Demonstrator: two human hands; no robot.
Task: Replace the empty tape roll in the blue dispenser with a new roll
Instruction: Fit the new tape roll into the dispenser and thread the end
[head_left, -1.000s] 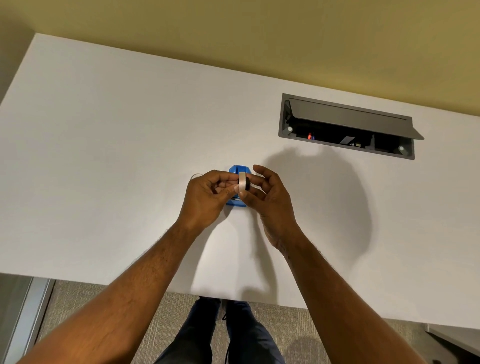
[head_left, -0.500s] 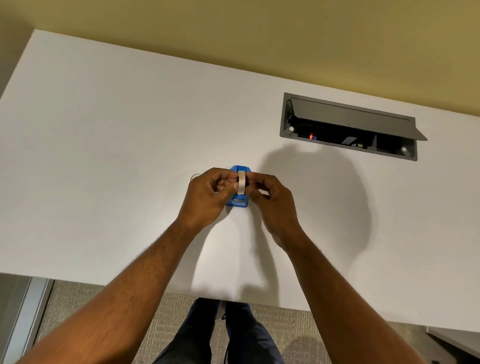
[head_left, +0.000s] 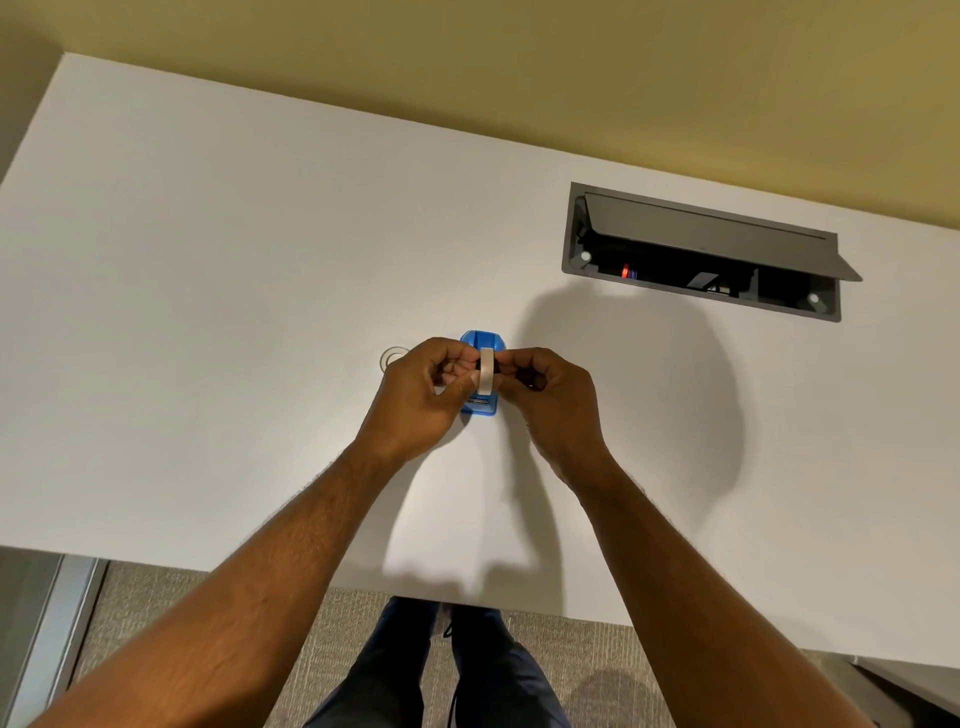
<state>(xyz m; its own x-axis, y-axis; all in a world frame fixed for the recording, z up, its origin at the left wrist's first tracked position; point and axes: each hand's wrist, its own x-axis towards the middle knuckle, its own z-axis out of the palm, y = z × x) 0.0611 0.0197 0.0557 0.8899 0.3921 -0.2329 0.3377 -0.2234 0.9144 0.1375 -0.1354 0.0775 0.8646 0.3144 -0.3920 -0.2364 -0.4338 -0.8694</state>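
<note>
A blue tape dispenser (head_left: 480, 340) stands on the white desk (head_left: 208, 312), mostly hidden behind my hands. Just above it I hold a whitish tape roll (head_left: 486, 370) upright, edge toward me. My left hand (head_left: 423, 395) pinches the roll from its left side. My right hand (head_left: 550, 397) pinches it from the right, where a small dark piece shows at the roll's hub. A clear ring, apparently an empty roll (head_left: 390, 357), lies flat on the desk just left of my left hand.
A recessed grey cable box (head_left: 701, 254) with its lid raised sits in the desk at the back right. The desk's near edge runs just above my legs and the carpet. A yellow wall lies behind the desk.
My right hand's fingers have closed in from a spread grip to a pinch at the roll's right side. The roll stays over the dispenser and the left hand has barely moved.
</note>
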